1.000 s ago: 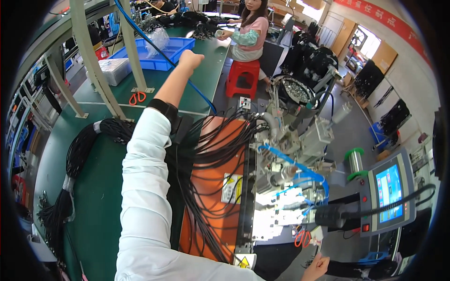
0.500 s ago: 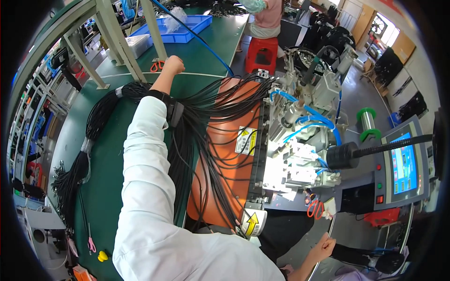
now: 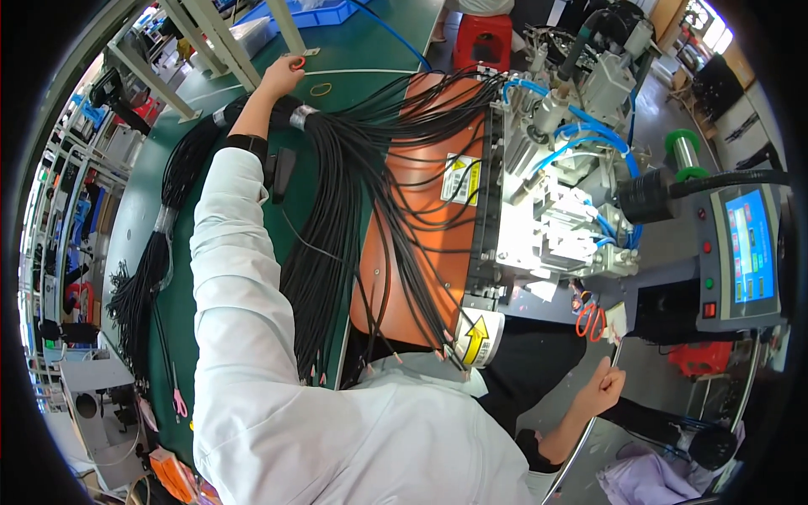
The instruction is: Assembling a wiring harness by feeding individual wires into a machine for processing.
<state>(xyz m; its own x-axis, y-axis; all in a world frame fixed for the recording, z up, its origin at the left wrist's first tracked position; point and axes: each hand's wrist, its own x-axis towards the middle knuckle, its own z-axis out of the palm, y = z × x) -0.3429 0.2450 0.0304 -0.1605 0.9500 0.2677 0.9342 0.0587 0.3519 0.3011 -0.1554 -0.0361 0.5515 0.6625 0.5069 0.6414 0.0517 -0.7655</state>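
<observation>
My left hand reaches to the far left of the green table and closes around the red-orange handles of a pair of scissors; the blades are hidden. Just right of it lies a tan rubber band. Below the hand runs a thick bundle of black cables, banded with clear wrap near the top; single cables fan toward the machine over an orange board. Low on the right, my right hand is curled closed beside a metal rail; anything inside its fingers is hidden.
A machine with blue air hoses stands right of the board, with a touchscreen panel beyond. Another wrapped cable bundle lies at left. Orange-handled scissors rest near the machine; pink-handled scissors lie lower left. Metal frame posts rise at far left.
The view has shifted, so most things sit higher and further right. My left hand has come onto the red-orange scissors and gripped their handles. My right hand stays closed beside the rail.
</observation>
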